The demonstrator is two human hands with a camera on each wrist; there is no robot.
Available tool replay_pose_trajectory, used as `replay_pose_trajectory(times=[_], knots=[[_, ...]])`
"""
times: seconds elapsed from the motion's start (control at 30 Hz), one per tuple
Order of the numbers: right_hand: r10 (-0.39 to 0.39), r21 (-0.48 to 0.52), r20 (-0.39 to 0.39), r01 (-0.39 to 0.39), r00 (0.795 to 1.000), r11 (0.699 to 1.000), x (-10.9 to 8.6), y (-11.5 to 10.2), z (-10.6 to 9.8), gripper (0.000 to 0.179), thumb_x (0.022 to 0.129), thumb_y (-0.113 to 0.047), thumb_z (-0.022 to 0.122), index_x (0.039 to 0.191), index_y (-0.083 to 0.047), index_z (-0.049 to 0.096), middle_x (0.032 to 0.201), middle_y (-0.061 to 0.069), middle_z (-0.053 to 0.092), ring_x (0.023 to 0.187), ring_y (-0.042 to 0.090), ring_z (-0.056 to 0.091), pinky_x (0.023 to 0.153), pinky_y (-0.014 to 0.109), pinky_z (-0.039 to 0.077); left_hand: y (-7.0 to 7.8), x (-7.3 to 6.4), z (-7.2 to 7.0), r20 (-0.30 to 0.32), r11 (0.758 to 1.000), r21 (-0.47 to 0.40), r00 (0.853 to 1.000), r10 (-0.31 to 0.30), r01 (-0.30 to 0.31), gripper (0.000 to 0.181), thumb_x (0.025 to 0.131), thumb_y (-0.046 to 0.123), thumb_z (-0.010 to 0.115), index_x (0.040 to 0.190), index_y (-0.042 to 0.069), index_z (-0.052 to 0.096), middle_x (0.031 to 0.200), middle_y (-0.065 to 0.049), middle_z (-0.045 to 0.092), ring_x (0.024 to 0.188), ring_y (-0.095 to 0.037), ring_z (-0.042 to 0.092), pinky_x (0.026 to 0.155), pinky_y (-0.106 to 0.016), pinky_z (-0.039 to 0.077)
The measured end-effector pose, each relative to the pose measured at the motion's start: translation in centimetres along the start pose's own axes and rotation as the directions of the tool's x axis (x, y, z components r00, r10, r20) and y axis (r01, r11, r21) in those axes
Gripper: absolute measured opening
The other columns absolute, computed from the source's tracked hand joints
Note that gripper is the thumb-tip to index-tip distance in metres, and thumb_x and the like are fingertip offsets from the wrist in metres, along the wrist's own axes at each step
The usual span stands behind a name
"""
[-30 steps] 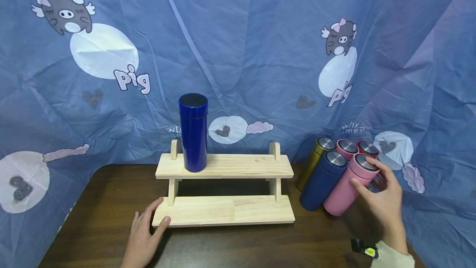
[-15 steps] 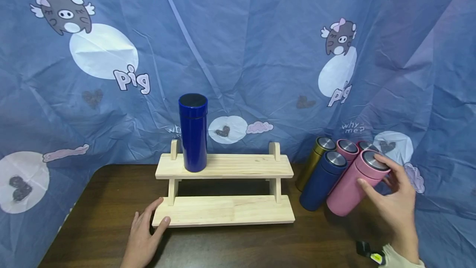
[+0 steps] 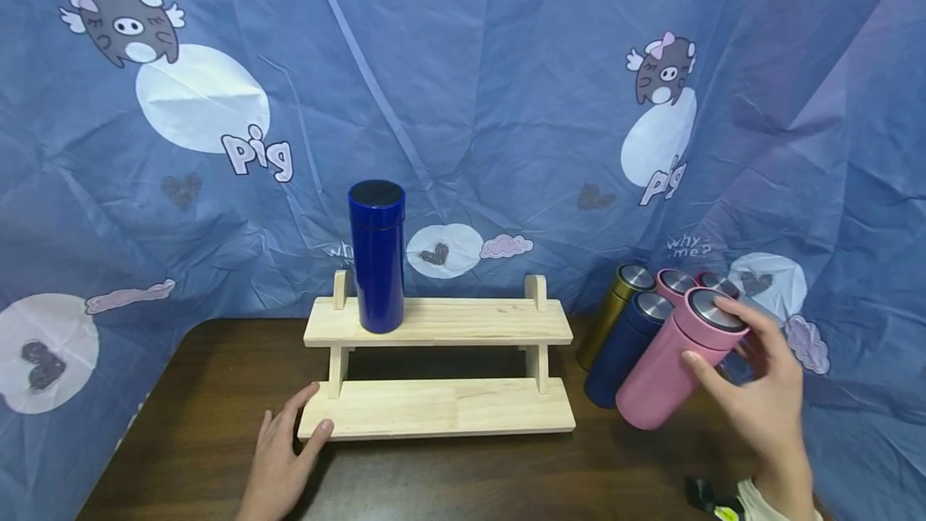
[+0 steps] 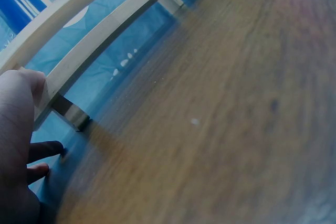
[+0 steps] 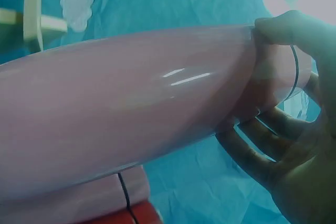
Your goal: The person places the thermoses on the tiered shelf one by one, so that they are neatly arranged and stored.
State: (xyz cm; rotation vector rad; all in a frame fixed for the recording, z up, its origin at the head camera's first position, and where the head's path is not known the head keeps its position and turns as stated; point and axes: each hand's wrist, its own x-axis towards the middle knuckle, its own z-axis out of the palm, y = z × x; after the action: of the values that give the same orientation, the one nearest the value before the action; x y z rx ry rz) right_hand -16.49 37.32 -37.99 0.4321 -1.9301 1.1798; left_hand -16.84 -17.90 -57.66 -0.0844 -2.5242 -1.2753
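Observation:
A pink thermos flask [image 3: 669, 368] with a steel-topped lid tilts to the right in my right hand [image 3: 767, 392]. Thumb and fingers grip it near the lid, as the right wrist view shows on the flask's glossy side [image 5: 136, 98]. At the left end of a two-tier wooden display rack [image 3: 441, 408], my left hand [image 3: 278, 457] holds the lower plank between thumb and forefinger; its other fingers hang below the plank in the left wrist view. A shiny blue flask [image 3: 379, 264] stands upright on the upper shelf, left of the middle.
Right of the rack, a navy flask [image 3: 625, 352], a gold flask [image 3: 608, 320], another pink flask [image 3: 674, 281] and a red flask [image 3: 716, 284], partly hidden, stand close together. The brown wooden table [image 3: 448, 481] ends at a blue printed cloth [image 3: 463, 103] hanging behind.
My right hand has pulled the pink flask away from the group, first rightward, then slightly left and toward me. The left hand and the rack have stayed in place.

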Motion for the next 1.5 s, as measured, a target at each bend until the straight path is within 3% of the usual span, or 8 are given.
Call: replay_pose_trajectory(times=[0.2, 0.33, 0.57, 0.73, 1.07, 1.27, 1.5], knots=[[-0.009, 0.097, 0.007, 0.008, 1.0, 0.995, -0.1, -0.8, 0.6, 0.087, 0.06, 0.039, 0.075, 0.143, 0.018, 0.06, 0.144, 0.005, 0.072, 0.12, 0.012, 0.071, 0.097, 0.014, 0.056, 0.0, 0.1, 0.1, 0.005, 1.0, 0.0, 1.0, -0.002, 0.002, 0.059, 0.109, 0.034, 0.072, 0.159, 0.009, 0.052, 0.16, -0.028, 0.057, 0.149, -0.057, 0.049, 0.128, -0.082, 0.011], [-0.01, 0.105, 0.018, 0.008, 1.0, 0.994, -0.1, -1.6, 1.1, 0.087, 0.061, 0.038, 0.076, 0.143, 0.017, 0.061, 0.143, 0.007, 0.072, 0.119, 0.012, 0.072, 0.096, 0.015, 0.057, -0.1, 0.1, 0.1, 0.0, 1.0, -0.003, 1.0, 0.005, -0.005, 0.059, 0.109, 0.033, 0.072, 0.159, 0.008, 0.052, 0.16, -0.028, 0.057, 0.149, -0.057, 0.048, 0.128, -0.081, 0.01], [0.077, -0.043, 0.071, -0.075, 0.994, 0.996, -0.4, -3.7, 2.2, 0.086, 0.065, 0.032, 0.084, 0.145, 0.01, 0.063, 0.14, 0.003, 0.073, 0.118, 0.009, 0.073, 0.096, 0.013, 0.056, -0.1, 0.0, 0.1, 0.003, 1.0, 0.003, 1.0, 0.001, -0.001, 0.06, 0.109, 0.034, 0.072, 0.159, 0.008, 0.052, 0.16, -0.028, 0.058, 0.149, -0.057, 0.049, 0.128, -0.082, 0.011], [0.115, -0.082, 0.09, -0.108, 0.989, 0.991, -0.6, -4.5, 2.9, 0.085, 0.067, 0.029, 0.086, 0.147, 0.007, 0.064, 0.141, 0.006, 0.073, 0.119, 0.009, 0.072, 0.098, 0.014, 0.055, -0.2, 0.0, 0.2, -0.002, 1.0, 0.002, 1.0, 0.015, -0.015, 0.059, 0.108, 0.032, 0.073, 0.159, 0.009, 0.053, 0.159, -0.028, 0.058, 0.148, -0.057, 0.05, 0.127, -0.083, 0.013], [0.125, -0.074, 0.058, -0.12, 0.991, 0.99, -1.0, -5.8, 4.4, 0.085, 0.068, 0.026, 0.088, 0.147, 0.004, 0.065, 0.14, 0.005, 0.074, 0.117, 0.008, 0.072, 0.095, 0.015, 0.054, -0.1, 0.1, 0.0, 0.003, 1.0, -0.01, 1.0, 0.013, -0.013, 0.059, 0.109, 0.032, 0.072, 0.159, 0.007, 0.052, 0.16, -0.029, 0.057, 0.149, -0.057, 0.048, 0.127, -0.083, 0.011], [0.096, -0.041, 0.099, -0.092, 0.99, 0.995, -1.4, -5.9, 5.8, 0.084, 0.069, 0.026, 0.088, 0.147, 0.004, 0.065, 0.136, 0.003, 0.075, 0.109, 0.008, 0.073, 0.084, 0.013, 0.057, 0.1, 0.2, -0.1, 0.018, 1.0, 0.003, 1.0, -0.008, 0.008, 0.06, 0.11, 0.036, 0.071, 0.16, 0.009, 0.052, 0.161, -0.029, 0.056, 0.15, -0.057, 0.047, 0.127, -0.083, 0.012], [0.085, -0.027, 0.149, -0.082, 0.985, 0.996, -1.6, -6.0, 7.7, 0.083, 0.071, 0.022, 0.09, 0.148, 0.0, 0.065, 0.143, -0.001, 0.072, 0.118, 0.007, 0.073, 0.094, 0.014, 0.059, 0.1, 0.0, -0.2, -0.008, 1.0, -0.008, 1.0, 0.016, -0.016, 0.057, 0.108, 0.03, 0.073, 0.158, 0.008, 0.054, 0.159, -0.029, 0.058, 0.148, -0.057, 0.05, 0.127, -0.083, 0.013]])
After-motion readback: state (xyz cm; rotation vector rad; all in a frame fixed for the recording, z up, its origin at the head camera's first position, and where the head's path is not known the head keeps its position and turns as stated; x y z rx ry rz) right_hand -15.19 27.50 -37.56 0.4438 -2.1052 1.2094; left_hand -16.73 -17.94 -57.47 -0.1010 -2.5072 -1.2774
